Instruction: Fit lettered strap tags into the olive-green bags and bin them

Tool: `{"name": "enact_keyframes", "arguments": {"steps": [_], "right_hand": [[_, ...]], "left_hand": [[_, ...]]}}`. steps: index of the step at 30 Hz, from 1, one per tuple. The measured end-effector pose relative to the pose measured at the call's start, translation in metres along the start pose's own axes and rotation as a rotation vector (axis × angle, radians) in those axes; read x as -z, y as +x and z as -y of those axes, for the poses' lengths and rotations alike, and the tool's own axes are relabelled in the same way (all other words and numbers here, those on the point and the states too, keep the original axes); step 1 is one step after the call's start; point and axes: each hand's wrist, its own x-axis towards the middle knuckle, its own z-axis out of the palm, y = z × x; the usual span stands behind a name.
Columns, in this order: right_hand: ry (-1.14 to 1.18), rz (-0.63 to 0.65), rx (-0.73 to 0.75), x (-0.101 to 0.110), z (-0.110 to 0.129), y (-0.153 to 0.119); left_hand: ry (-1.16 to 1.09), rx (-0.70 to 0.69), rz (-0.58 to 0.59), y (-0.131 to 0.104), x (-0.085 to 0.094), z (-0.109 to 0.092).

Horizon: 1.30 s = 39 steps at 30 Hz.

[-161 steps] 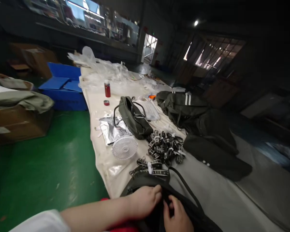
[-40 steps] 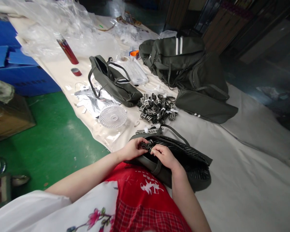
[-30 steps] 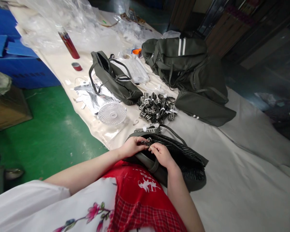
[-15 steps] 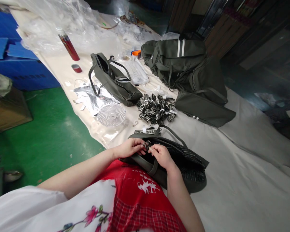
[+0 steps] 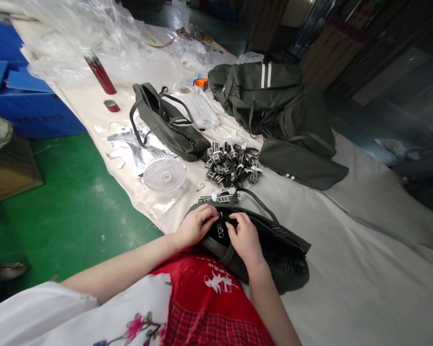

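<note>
A dark olive bag (image 5: 288,274) lies open in front of me, its patterned lining showing. My left hand (image 5: 197,225) is at the left part of the opening, thumb and fingertips pinched at a small metal clasp (image 5: 220,229) that hangs inside the bag. My right hand (image 5: 244,236) is just right of the clasp, thumb and index finger apart, and nothing shows between them. Its lower fingers are curled and partly hidden. A banded lettered strap (image 5: 223,198) lies just beyond the bag's rim.
Beyond are a pile of lettered straps (image 5: 231,166), a white fan (image 5: 164,174), a second olive bag (image 5: 169,127) and a heap of olive bags (image 5: 274,96). A red bottle (image 5: 100,74), its cup (image 5: 111,105) and clear plastic (image 5: 130,48) are farther left.
My hands have moved slightly apart. My right thumb and index finger have opened away from the metal clasp, which now hangs visibly between the hands. The view has shifted slightly.
</note>
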Motion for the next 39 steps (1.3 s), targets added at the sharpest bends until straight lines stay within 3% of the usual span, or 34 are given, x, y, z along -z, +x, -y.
{"name": "enact_keyframes", "arguments": {"steps": [3, 5, 8, 13, 18, 26, 32, 39], "right_hand": [[-0.145, 0.024, -0.077, 0.003, -0.004, -0.007], [-0.115, 0.075, -0.098, 0.004, -0.008, -0.011], [0.126, 0.119, -0.144, 0.004, -0.014, -0.01], [0.685, 0.143, -0.421, 0.003, -0.017, -0.005], [0.912, 0.112, -0.436, 0.003, -0.012, -0.004], [0.782, 0.099, -0.419, -0.004, -0.016, -0.004], [0.563, -0.001, -0.173, -0.004, -0.017, -0.004], [0.91, 0.061, -0.489, -0.013, -0.018, -0.01]], "left_hand": [[-0.146, 0.085, 0.05, 0.0, 0.001, -0.008], [-0.295, 0.199, 0.133, 0.002, 0.0, -0.011], [-0.407, 0.275, 0.212, 0.007, -0.002, -0.011], [-0.203, 0.256, 0.248, 0.013, -0.005, -0.007], [-0.471, 0.347, 0.287, 0.011, -0.011, 0.0], [-0.473, 0.354, 0.336, 0.013, -0.01, 0.004], [-0.203, 0.322, 0.352, 0.015, -0.01, 0.002], [-0.086, 0.307, 0.319, 0.013, -0.014, -0.003]]}}
